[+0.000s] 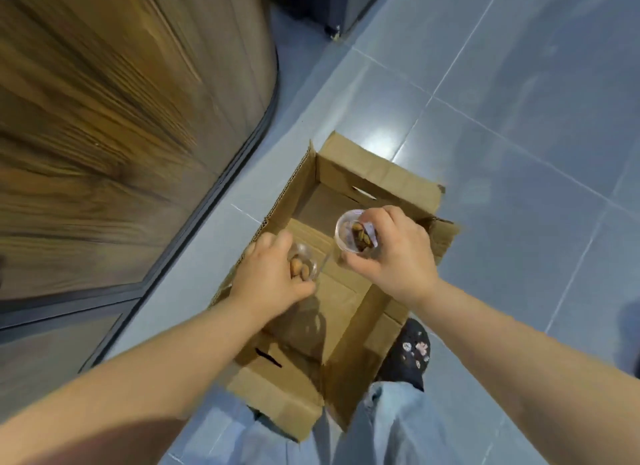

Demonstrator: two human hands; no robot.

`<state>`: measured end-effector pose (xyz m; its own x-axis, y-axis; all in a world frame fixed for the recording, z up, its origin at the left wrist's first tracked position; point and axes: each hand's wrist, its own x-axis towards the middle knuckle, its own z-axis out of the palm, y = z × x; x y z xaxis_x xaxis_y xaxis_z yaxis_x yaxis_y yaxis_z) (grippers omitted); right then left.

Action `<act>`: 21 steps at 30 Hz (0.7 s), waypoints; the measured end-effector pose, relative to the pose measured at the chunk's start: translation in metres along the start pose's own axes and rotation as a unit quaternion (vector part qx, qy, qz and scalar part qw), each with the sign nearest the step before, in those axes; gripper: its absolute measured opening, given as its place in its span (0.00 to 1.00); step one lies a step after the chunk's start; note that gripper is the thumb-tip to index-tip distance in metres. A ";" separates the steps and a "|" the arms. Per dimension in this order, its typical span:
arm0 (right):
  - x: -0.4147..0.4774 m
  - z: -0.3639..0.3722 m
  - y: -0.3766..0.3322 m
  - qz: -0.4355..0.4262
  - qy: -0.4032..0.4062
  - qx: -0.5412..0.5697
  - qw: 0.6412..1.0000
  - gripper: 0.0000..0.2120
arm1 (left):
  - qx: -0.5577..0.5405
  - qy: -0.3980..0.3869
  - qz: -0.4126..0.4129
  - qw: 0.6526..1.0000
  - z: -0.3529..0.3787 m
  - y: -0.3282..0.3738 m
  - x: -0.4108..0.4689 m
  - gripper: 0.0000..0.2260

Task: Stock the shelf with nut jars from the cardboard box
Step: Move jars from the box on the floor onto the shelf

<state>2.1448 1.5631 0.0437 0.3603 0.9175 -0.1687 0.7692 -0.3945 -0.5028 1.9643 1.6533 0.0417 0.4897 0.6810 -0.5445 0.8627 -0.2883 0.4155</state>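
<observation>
In the head view, a person leans over an open cardboard box (381, 179) that stands on the tiled floor (519, 118). The left hand (273, 274) is low inside the box near its left wall. Its fingers are curled from above around a clear jar with pale nuts (306, 267). The right hand (393, 253) is above the right half of the box and grips a clear jar with dark nuts (353, 236). This jar is tilted, so that one round end faces the camera; whether this end is the lid or the bottom cannot be told. Both jars are therefore held, one in each hand, within the outline of the box. A wooden panel (104, 118) rises at the left, just beside the box. The shelf itself does not show, so it cannot be told whether the panel belongs to it. A dark shoe (410, 350) stands against the near right corner of the box.

The step in hand seems to be lifting the two jars out. To do it well, the person should raise each jar straight up past the flaps. The clear plastic is probably smooth and may slip, so the grip should go around the body of the jar and not only the lid. The right jar should be turned upright before it is set on the shelf.
</observation>
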 end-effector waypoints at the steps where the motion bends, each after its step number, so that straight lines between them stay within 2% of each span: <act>1: -0.012 -0.025 -0.017 0.009 0.029 0.023 0.999 0.22 | 0.004 0.002 0.021 1.000 -0.023 0.015 -0.014 0.25; 5: -0.054 -0.119 -0.083 0.024 0.121 0.085 0.989 0.21 | 0.047 0.016 0.109 0.993 -0.112 0.071 -0.076 0.28; 10: -0.089 -0.226 -0.152 -0.022 0.200 0.114 0.973 0.19 | 0.091 0.104 0.180 0.974 -0.210 0.120 -0.159 0.27; 17: -0.175 -0.338 -0.241 -0.144 0.220 0.088 0.961 0.17 | 0.060 0.274 0.164 0.946 -0.294 0.137 -0.329 0.27; 21: -0.228 -0.376 -0.304 -0.190 0.215 0.058 0.956 0.18 | 0.017 0.315 0.133 0.940 -0.332 0.129 -0.428 0.31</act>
<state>2.0268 1.4542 0.5536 0.2696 0.8776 0.3965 0.8331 -0.0061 -0.5531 1.8241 1.5482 0.5706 0.5262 0.8420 0.1185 0.7296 -0.5187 0.4457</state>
